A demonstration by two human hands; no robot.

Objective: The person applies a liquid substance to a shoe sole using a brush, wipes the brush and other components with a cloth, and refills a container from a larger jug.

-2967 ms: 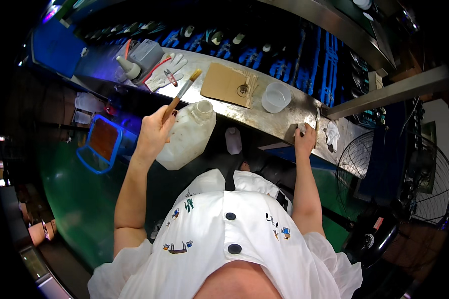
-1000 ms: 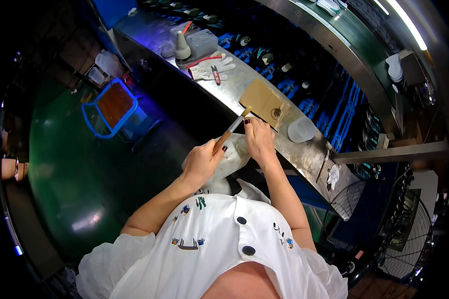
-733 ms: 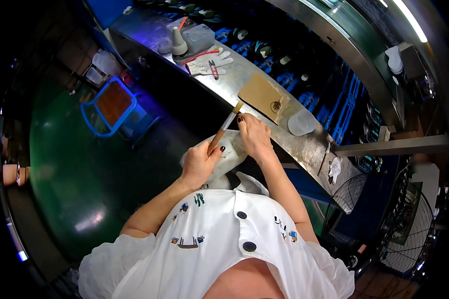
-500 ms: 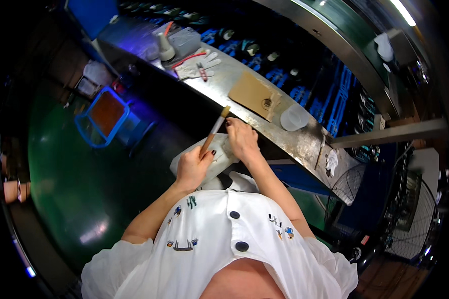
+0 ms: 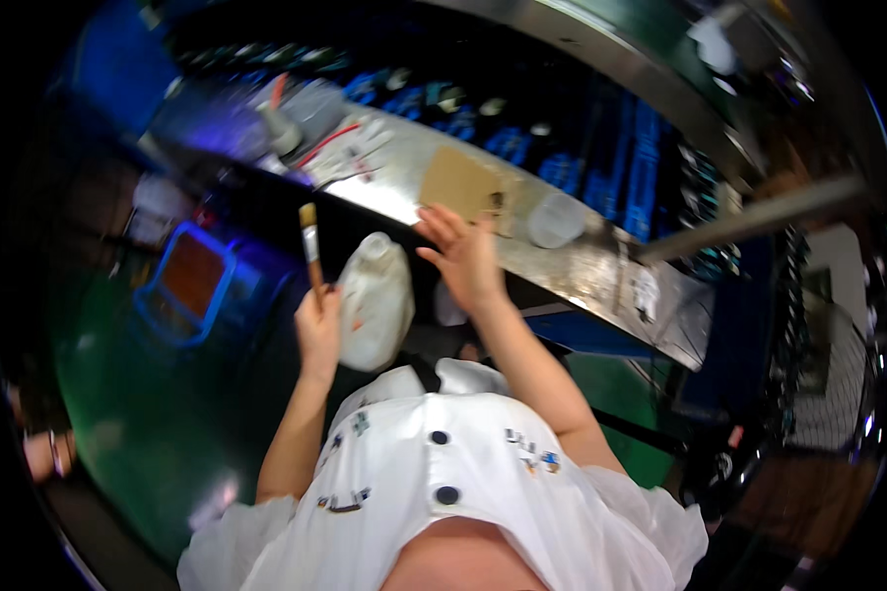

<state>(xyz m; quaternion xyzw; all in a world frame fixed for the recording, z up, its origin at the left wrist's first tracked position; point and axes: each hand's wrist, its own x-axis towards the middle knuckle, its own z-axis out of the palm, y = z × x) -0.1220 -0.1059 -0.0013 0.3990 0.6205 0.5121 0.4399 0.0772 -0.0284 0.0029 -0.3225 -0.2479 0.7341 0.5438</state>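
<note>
In the head view, a brown piece of cardboard (image 5: 455,183) lies flat on the shiny worktop (image 5: 591,271). It has a dark mark near its right end, too blurry to read. A see-through tub (image 5: 555,221) sits just to its right. The white shirt (image 5: 488,483) has little pictures on it.

The brush (image 5: 312,254) points its yellow hairs away from the person. Its long way runs up the view, leaning a bit left. The cloudy white jug (image 5: 376,310) has its neck pointing away too, leaning a bit right.

The left hand (image 5: 317,330) is closed around the bottom of the brush handle, so the hairs stick out past it. The jug is just right of this hand; I cannot tell how the hand grips it. The right hand (image 5: 463,254) is wide, with fingers spread, right of the jug's neck and near the cardboard.
</note>
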